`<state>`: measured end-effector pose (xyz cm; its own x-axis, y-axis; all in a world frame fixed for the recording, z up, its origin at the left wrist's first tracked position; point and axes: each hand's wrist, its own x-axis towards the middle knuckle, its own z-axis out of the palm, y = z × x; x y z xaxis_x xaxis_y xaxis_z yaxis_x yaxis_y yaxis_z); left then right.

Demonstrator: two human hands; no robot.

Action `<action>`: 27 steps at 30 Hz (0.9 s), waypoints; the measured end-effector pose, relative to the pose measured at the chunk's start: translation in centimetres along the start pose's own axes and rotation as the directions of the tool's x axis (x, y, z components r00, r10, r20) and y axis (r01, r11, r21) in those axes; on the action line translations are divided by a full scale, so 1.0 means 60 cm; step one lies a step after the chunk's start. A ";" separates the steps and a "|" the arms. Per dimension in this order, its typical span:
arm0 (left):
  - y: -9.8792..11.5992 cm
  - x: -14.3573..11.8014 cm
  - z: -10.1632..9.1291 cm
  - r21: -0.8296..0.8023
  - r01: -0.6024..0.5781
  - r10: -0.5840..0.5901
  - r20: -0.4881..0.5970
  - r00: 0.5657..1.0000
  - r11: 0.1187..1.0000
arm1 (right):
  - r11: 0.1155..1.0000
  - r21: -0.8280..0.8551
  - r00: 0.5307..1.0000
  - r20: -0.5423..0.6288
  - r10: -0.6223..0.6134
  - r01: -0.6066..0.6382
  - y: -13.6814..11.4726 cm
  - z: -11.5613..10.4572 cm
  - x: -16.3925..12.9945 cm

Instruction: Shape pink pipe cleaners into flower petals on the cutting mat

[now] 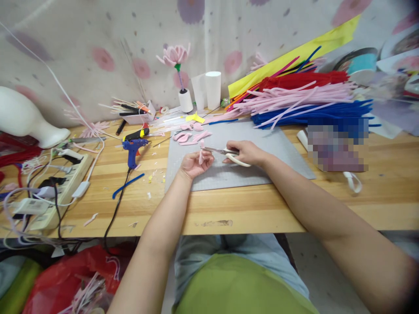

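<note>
The fingers [203, 158] of the left hand [194, 165] are pinched on a short pink piece [200, 156], held upright over the grey mat [281, 150], just left of the scissors [225, 153], gripped in the right hand [246, 152] with blades pointing left.

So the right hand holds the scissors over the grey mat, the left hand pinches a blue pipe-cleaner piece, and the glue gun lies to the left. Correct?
One slip: the head view shows the pipe-cleaner piece in the left hand is pink, not blue. The right hand does hold the scissors over the grey mat, and the glue gun lies to the left.
</note>
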<state>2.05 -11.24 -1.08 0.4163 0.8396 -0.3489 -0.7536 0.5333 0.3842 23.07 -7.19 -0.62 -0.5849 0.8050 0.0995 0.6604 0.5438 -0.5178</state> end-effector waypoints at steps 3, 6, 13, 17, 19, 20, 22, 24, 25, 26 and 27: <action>-0.001 0.000 0.003 0.001 0.009 -0.009 0.010 1.000 1.000 | 0.999 -0.037 1.000 -0.012 0.000 -0.001 0.003 0.000 0.000; -0.002 0.000 0.005 0.003 -0.006 0.006 0.006 1.000 1.000 | 0.998 -0.058 0.999 -0.035 0.009 -0.011 0.004 0.001 0.000; -0.002 -0.002 0.007 0.036 -0.001 0.002 -0.005 1.000 0.999 | 0.997 -0.079 0.998 -0.063 0.009 -0.014 0.005 0.002 0.000; 0.000 -0.003 0.005 0.054 0.030 -0.028 -0.036 0.999 0.998 | 0.997 -0.080 0.997 -0.072 0.005 -0.011 0.006 0.005 0.000; 0.001 -0.002 0.003 0.055 0.033 -0.031 -0.021 0.999 0.998 | 0.997 -0.074 0.997 -0.077 0.008 -0.014 0.006 0.006 0.000; 0.001 -0.001 0.001 0.056 0.031 -0.030 -0.010 0.999 0.998 | 0.997 -0.071 0.997 -0.079 0.010 -0.016 0.005 0.006 0.001; 0.001 0.000 -0.001 0.059 0.028 -0.029 0.011 1.000 0.998 | 0.998 -0.067 0.997 -0.078 0.017 -0.022 0.003 0.007 0.001; 0.001 0.000 -0.001 0.062 0.030 -0.031 0.015 0.999 0.998 | 0.997 -0.067 0.997 -0.074 0.023 -0.028 0.002 0.006 0.000; 0.001 0.000 -0.001 0.062 0.030 -0.031 0.011 0.999 0.998 | 0.997 -0.067 0.997 -0.070 0.024 -0.029 0.001 0.005 0.000; 0.001 -0.001 0.000 0.061 0.028 -0.028 0.003 1.000 0.998 | 0.997 -0.066 0.998 -0.065 0.022 -0.026 0.000 0.005 0.000; 0.000 -0.001 0.001 0.058 0.023 -0.023 -0.007 1.000 0.998 | 0.998 -0.062 0.998 -0.056 0.018 -0.021 0.000 0.004 0.000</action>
<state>2.06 -11.29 -1.01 0.4299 0.8263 -0.3639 -0.7129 0.5580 0.4248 22.97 -7.26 -0.84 -0.5458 0.8265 0.1377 0.7006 0.5403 -0.4660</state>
